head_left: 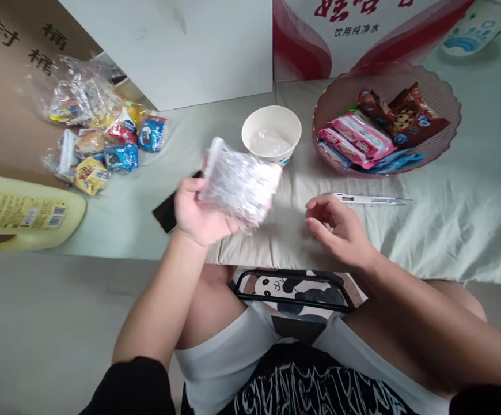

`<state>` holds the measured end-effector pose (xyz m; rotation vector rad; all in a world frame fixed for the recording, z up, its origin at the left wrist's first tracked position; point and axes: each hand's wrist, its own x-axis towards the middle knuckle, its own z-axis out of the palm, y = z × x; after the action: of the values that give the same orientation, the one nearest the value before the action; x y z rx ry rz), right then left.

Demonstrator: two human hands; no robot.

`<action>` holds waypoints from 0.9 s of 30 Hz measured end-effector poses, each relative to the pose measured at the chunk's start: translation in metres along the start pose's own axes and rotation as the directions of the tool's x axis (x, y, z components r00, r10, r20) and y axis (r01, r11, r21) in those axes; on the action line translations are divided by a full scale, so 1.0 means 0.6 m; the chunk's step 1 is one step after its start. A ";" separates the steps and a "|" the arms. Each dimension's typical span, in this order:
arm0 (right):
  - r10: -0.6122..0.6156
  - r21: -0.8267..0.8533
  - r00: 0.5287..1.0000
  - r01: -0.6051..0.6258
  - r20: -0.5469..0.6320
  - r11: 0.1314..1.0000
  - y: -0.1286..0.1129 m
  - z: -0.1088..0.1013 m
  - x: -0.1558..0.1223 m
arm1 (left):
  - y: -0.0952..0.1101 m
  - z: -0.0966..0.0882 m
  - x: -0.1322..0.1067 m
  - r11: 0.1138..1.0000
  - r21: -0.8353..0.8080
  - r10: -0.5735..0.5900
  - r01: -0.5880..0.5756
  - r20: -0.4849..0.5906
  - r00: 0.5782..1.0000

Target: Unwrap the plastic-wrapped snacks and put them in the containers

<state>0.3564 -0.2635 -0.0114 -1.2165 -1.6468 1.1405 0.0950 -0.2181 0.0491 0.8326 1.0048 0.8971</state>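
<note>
A flat, squarish packet in clear, shiny plastic wrap [242,184] is held up over the table in my left hand [201,216], its fingers closed round the near left side. Glare and blur hide what the wrap contains. My right hand [341,227] rests at the table's front edge with curled fingers apart and nothing in them. Just beyond it lies a slim white utility knife or pen-like tool [369,199]. Behind the packet stands a white paper bowl [272,129] with some clear plastic inside. A dark phone [166,213] is partly covered by my left hand.
A pink scalloped bowl [453,115] at right holds several wrapped snacks. More snack packs [121,155] lie at left by clear bags. A yellow bottle [60,213] is at far left. Boxes [216,52] line the back, and a paper cup [470,37] is back right.
</note>
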 end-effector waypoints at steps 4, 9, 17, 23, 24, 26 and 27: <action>-0.012 0.183 0.996 0.029 -0.093 0.983 0.013 -0.009 0.001 | -0.078 0.049 0.026 0.954 -0.120 -0.246 0.276 0.222 0.944; 0.093 0.201 0.988 -0.067 -0.122 0.977 0.025 -0.024 0.003 | -0.125 0.081 0.053 0.981 -0.027 -0.183 0.193 0.200 0.962; 0.038 -0.040 0.985 -0.045 -0.171 0.998 0.009 -0.027 0.009 | -0.147 0.069 0.063 0.894 0.381 0.213 -0.235 0.101 0.972; 0.098 -0.107 0.984 -0.114 -0.151 0.988 0.013 -0.010 0.017 | -0.153 0.058 0.067 0.898 0.347 0.221 -0.270 0.175 0.959; 0.092 -0.090 0.986 -0.105 -0.137 0.990 0.014 -0.010 0.017 | -0.151 0.055 0.067 0.887 0.378 0.225 -0.265 0.148 0.963; 0.046 -0.099 0.992 -0.058 -0.120 0.993 0.016 -0.018 0.016 | -0.147 0.047 0.067 0.860 0.435 0.251 -0.265 0.090 0.964; 0.011 -0.147 0.991 -0.030 -0.130 0.989 0.015 -0.026 0.015 | -0.143 0.042 0.066 0.849 0.451 0.277 -0.275 0.063 0.959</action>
<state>0.3714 -0.2500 -0.0147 -1.3752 -1.6477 0.9437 0.1487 -0.2204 -0.0327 1.4051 1.1379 0.9153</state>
